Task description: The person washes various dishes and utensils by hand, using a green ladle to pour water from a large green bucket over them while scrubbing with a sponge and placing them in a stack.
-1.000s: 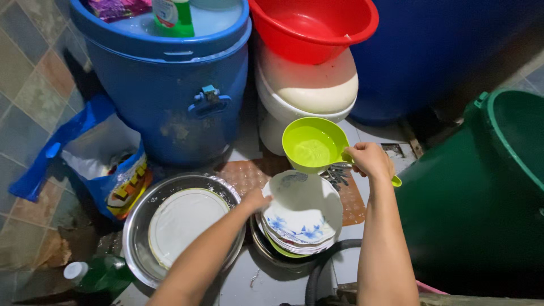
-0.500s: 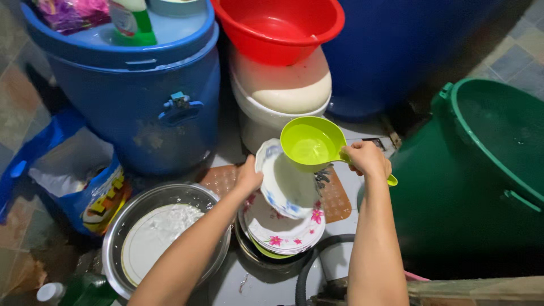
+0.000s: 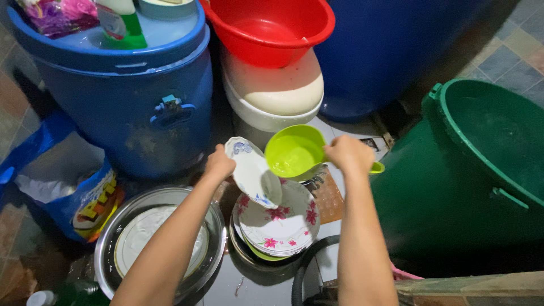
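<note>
- Head view is looking straight down at two bare forearms reaching over a wet floor crowded with tubs and dishes.
- Left hand (image 3: 220, 163) is gripping the rim of a white plate with blue flowers (image 3: 253, 173); fingers are curled shut on the edge, and the plate is standing tilted, steeply on edge.
- Right hand (image 3: 348, 154) is closing round the handle of a lime-green dipper (image 3: 292, 153); fingers are wrapped tight, hiding most of the handle, with only its tip showing past the hand.
- Dipper bowl is sitting just beside the tilted plate, to its right, almost touching its upper edge; whether water is leaving it cannot be told.
- Directly under both, a stack of plates with pink flowers (image 3: 279, 225) is lying in a dark basin; the held plate's lower edge is hanging just over the stack.
- To the left, a steel basin (image 3: 107, 241) is holding a large white plate (image 3: 136, 235), partly covered by the left forearm.
- Behind, a blue drum (image 3: 130, 96), a red basin (image 3: 266, 28) on a white bucket (image 3: 277, 90), and at right a green bin (image 3: 470, 170) are standing close together.
- A detergent bag (image 3: 73, 187) is leaning beside the blue drum.
</note>
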